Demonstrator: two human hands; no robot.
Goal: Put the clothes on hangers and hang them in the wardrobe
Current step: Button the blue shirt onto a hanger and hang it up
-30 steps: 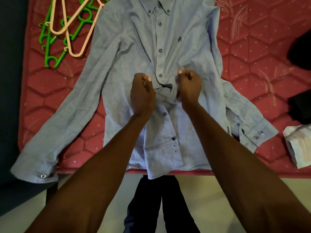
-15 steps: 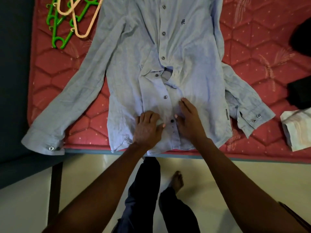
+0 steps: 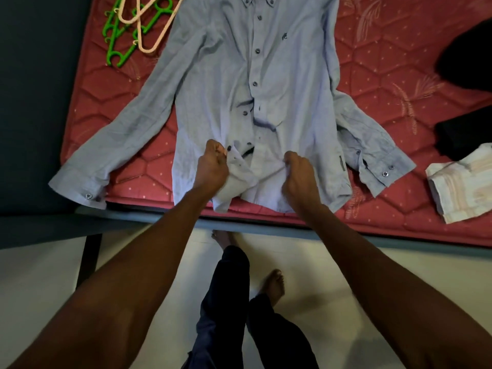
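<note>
Gripping the lower front of a pale blue shirt spread face-up on a red quilted mattress, a person works at its placket near the hem. The left hand pinches the left edge of the opening beside a dark button, and the right hand bunches cloth on the other side, fingers curled into the fabric. Half a second earlier both hands lay flat on the hem; a second ago they were clenched higher up, at mid-chest. That descent suggests the buttons are being handled one by one down the front, with the lowest ones now reached.

The shirt lies with its collar at the far edge, sleeves flung out left and right, its hem at the mattress's near edge. It is not yet on a hanger. Green hangers and peach hangers lie in a pile at far left, just beside the shirt's shoulder. Folded pale cloth and dark garments wait at right. No wardrobe is in view.
</note>
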